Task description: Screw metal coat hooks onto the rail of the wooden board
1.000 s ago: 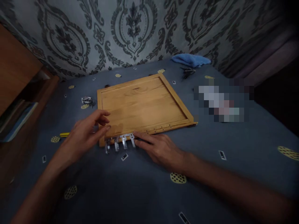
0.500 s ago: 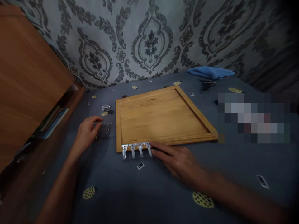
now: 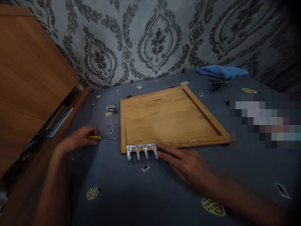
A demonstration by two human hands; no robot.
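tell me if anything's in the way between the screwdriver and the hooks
Nothing loose shows between them. From the tip of the screwdriver, the way crosses a sliver of cloth, then the near left corner of the board, where the row of hooks begins. The right hand is at the row's other end.

Patterned sheet (image 3: 131,197) bearing wooden board (image 3: 162,117), blue cloth (image 3: 222,72)
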